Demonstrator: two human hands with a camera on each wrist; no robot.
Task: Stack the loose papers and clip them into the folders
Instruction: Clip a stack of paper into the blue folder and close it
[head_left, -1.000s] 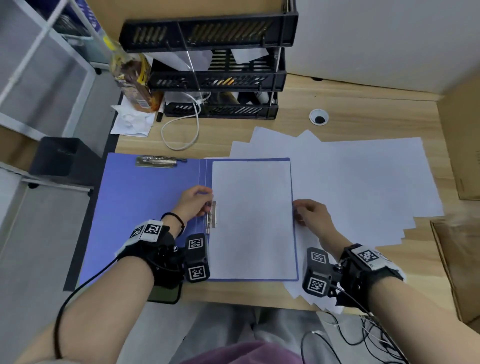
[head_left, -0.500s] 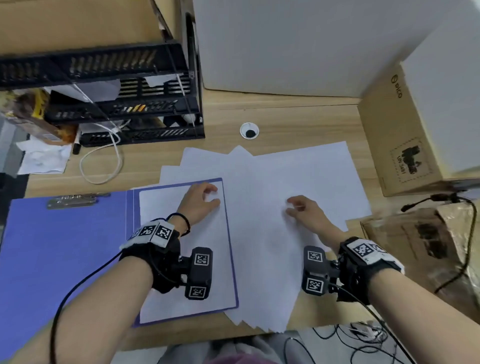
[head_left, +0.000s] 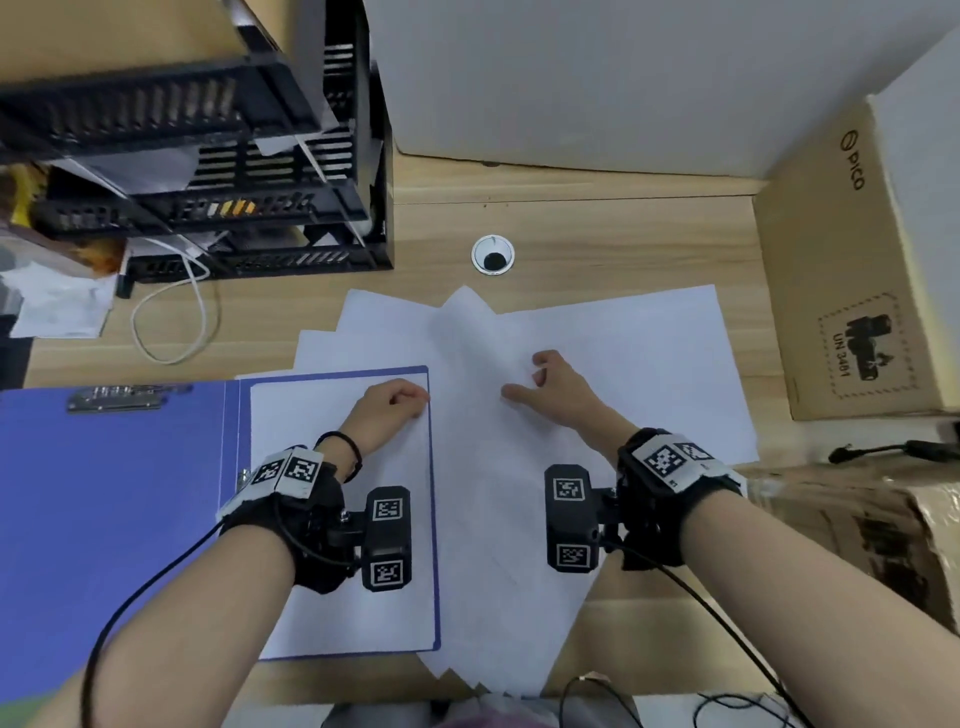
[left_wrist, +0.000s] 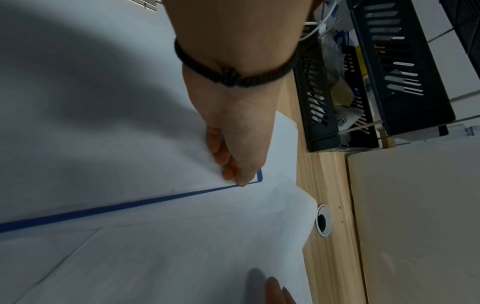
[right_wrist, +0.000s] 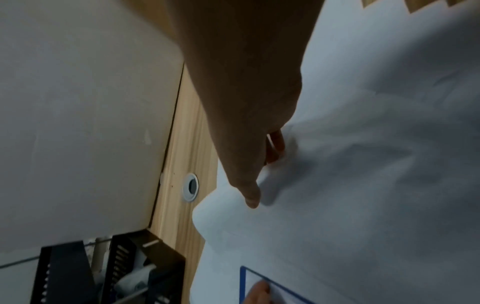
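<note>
An open blue folder (head_left: 114, 493) lies on the desk with a white sheet (head_left: 322, 441) on its right cover. A metal clip (head_left: 117, 397) sits on the left cover's top edge. My left hand (head_left: 392, 402) rests on that sheet's top right corner, fingertips (left_wrist: 228, 170) pressing beside the folder's edge (left_wrist: 130, 203). To the right, several loose papers (head_left: 649, 374) are fanned out. My right hand (head_left: 540, 382) sits on them, thumb (right_wrist: 250, 197) stretched out and fingers curled, bunching the top sheet so that it buckles upward.
A black tray rack (head_left: 208, 156) stands at the back left, with a white cable (head_left: 176, 322) looped in front. A cable grommet (head_left: 492, 254) is behind the papers. A cardboard box (head_left: 857, 270) and brown packaging (head_left: 857, 545) fill the right side.
My left hand moved from the spine clip to the clipped sheet's top right corner. My right hand went from the folder's right edge up onto the loose papers. The head view swung right.
</note>
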